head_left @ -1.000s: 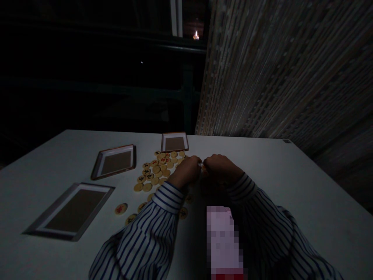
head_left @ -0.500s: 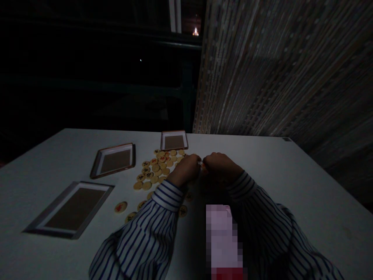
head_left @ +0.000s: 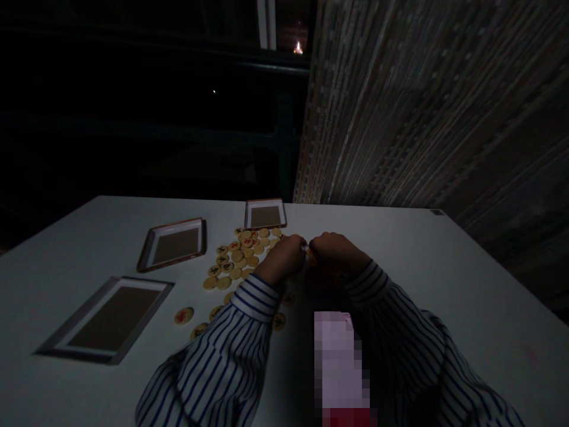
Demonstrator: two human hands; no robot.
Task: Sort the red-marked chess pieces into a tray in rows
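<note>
Unmoved, left hand [head_left: 285, 258] and right hand [head_left: 339, 252], curled tight, pinch a small object [head_left: 310, 254].

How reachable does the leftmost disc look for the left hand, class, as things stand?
Probably yes: the leftmost disc lies uncovered on the table, left of the left sleeve. The left hand, though, is closed beside the right hand, apparently gripping a small item.

Two curled hands [head_left: 284, 258] nearly meet at a small unclear object [head_left: 308, 251], beside scattered round pieces [head_left: 237, 256].
</note>
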